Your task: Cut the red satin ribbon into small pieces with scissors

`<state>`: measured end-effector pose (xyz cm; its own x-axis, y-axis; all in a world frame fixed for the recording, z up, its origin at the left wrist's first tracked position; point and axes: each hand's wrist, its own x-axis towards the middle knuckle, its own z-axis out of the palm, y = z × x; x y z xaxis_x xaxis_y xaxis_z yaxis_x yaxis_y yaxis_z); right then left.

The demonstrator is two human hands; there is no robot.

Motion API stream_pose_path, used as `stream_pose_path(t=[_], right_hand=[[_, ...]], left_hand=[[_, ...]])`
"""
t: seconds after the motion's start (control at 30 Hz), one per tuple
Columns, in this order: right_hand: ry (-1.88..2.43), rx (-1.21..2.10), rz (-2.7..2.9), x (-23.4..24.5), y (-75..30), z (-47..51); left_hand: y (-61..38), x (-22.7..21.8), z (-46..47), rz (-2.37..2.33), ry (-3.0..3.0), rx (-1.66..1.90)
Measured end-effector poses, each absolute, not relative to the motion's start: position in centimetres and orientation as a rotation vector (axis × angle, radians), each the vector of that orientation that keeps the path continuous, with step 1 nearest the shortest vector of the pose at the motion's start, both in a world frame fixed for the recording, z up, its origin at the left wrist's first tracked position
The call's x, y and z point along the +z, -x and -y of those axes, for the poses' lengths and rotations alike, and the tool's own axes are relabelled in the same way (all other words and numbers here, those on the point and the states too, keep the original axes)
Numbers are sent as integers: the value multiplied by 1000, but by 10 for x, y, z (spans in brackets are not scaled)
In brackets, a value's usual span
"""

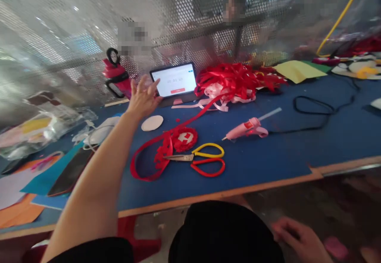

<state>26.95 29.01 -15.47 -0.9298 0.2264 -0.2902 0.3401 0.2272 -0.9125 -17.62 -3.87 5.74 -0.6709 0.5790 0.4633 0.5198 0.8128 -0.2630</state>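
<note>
My left hand (144, 98) reaches to the left edge of a propped-up tablet (176, 81) with a lit white screen. Its fingers are spread and nothing is in them. Low at the right, below the table edge, hangs my right hand (299, 237); it is blurred, with fingers loosely bent, a gap between them and nothing seen in it. A white paper disc (152, 123) lies just below my left hand. Nearer me are a red ribbon rosette (185, 139), a trailing red ribbon (143, 175) and scissors (205, 158) with one yellow and one red handle.
A pink glue gun (245, 129) with a black cord (315, 126) lies right of the scissors. Behind are a red ribbon heap (235, 78) and a red bottle (117, 76). Coloured sheets and a dark phone-like slab (71, 171) lie left. Perforated metal panels back the blue table (268, 164).
</note>
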Motion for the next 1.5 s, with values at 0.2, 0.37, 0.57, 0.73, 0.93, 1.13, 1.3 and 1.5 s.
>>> stream_pose_path(t=[0.2,0.37,0.57,0.73,0.93,1.13,1.3,1.5], right_hand=[[-699,-2512,-1952,-72,-237,-272],[-472,-2617,-1863,-53,-233,-265],[-168,-2401,-2138,-51,-237,-267],[471,-1321,-3224,-30,-200,-272],[817,-170,-3323,-3,-115,-234],[689,50,-3127,0,-71,-202],[654,93,-3099,2,-62,-194],[601,115,-3128,11,-86,-197]], left_hand=[[91,60,50,2358,941,20],[28,49,70,2203,1126,-94],[-17,39,90,2155,1123,-98],[-20,39,87,2259,1040,-127],[-1,40,64,2465,892,-428],[31,27,55,2698,544,-649],[62,15,49,2917,703,-614],[72,1,40,2951,682,-783]])
